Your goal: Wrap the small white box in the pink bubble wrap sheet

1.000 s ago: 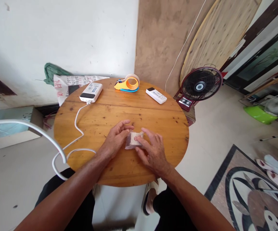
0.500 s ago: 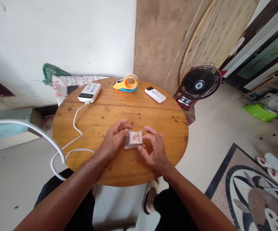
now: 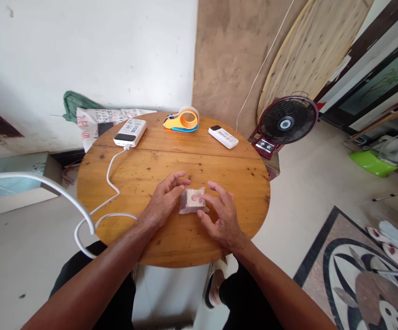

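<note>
A small clear-wrapped packet (image 3: 191, 201) with a pale label and a red mark lies on the round wooden table (image 3: 144, 169). My left hand (image 3: 165, 199) rests beside its left edge, fingers curled against it. My right hand (image 3: 220, 214) sits at the packet's right side, fingers spread, with a fingertip on the label.
At the table's far edge lie a white power bank (image 3: 130, 132) with a white cable (image 3: 111, 183), an orange tape dispenser (image 3: 182, 120) and a white remote (image 3: 223, 136). A dark red fan (image 3: 286, 123) stands to the right. A patterned rug (image 3: 367, 275) covers the floor.
My right hand's fingers lifted off the packet and then came back down onto its label. The packet stayed in place and my left hand barely moved.
</note>
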### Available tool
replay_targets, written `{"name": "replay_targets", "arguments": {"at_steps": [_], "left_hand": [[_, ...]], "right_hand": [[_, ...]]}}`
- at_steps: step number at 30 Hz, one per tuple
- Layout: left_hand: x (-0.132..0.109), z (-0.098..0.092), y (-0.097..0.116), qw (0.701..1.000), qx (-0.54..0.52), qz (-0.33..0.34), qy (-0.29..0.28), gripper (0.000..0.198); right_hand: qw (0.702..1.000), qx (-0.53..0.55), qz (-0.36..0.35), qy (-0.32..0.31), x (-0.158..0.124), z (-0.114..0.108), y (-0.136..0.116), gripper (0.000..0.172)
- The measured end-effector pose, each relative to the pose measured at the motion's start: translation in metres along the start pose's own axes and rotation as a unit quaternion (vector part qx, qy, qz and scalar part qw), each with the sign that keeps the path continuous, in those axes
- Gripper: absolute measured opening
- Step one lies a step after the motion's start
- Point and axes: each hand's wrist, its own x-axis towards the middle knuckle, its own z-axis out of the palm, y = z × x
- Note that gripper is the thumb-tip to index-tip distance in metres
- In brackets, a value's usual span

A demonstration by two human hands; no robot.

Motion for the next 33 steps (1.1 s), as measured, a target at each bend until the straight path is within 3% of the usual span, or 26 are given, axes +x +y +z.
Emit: {"name": "replay_targets", "arguments": {"at_steps": [6,16,24,33], "left_hand": [[-0.0011,0.0004,0.0001,1.000,0.003,-0.007,-0.006,0.055],[-0.0016,0.0015,0.0034,1.000,0.013,-0.001,0.000,0.054],[-0.0024,0.0016,0.0035,1.000,0.014,-0.005,0.001,0.053],[-0.0044,0.0011,0.0059,1.000,0.013,-0.004,0.007,0.051]], "right_hand": [[0.998,-0.044,-0.035,-0.035,0.0009,0.0000,-0.0012,0.038],[0.998,-0.039,-0.030,-0.031,0.0011,0.0004,-0.0033,0.039],[0.998,0.036,0.042,0.001,0.0000,-0.0036,0.0028,0.034],[0.995,0.079,0.055,-0.002,-0.0007,-0.0046,0.0027,0.064]]}}
